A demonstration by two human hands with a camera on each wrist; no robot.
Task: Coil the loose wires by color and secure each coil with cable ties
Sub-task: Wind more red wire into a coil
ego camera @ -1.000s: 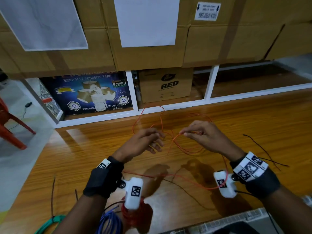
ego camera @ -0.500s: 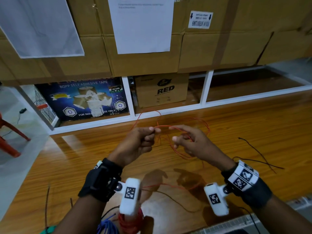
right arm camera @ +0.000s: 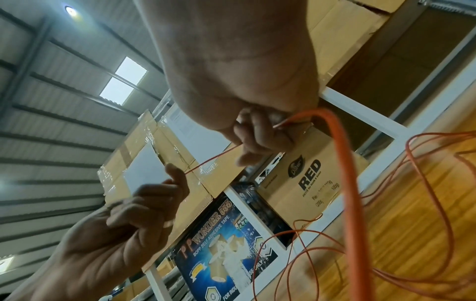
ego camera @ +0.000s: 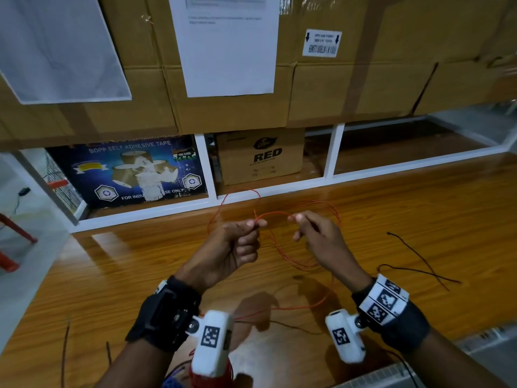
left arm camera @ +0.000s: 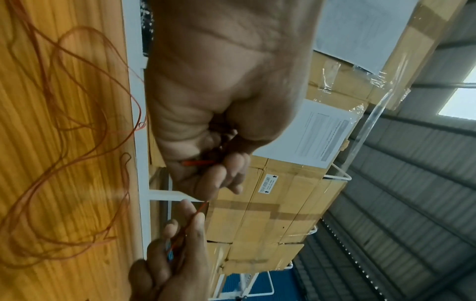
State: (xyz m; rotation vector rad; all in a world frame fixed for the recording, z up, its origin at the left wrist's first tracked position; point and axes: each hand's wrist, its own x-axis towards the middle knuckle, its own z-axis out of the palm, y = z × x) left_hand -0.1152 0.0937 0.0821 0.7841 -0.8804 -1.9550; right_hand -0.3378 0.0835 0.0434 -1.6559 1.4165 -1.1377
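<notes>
Two hands, left hand point(ego camera: 235, 247) and right hand point(ego camera: 321, 242), each pinch the red wire point(ego camera: 275, 213) above the wooden surface point(ego camera: 419, 205); black wires point(ego camera: 414, 264) lie right, cardboard boxes point(ego camera: 260, 155) beyond.

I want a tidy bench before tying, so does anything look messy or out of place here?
Yes: the thin red wire sprawls in loose tangled loops across the wooden table, only a short stretch pinched between left hand and right hand. Thin black cable ties lie scattered to the right.
</notes>
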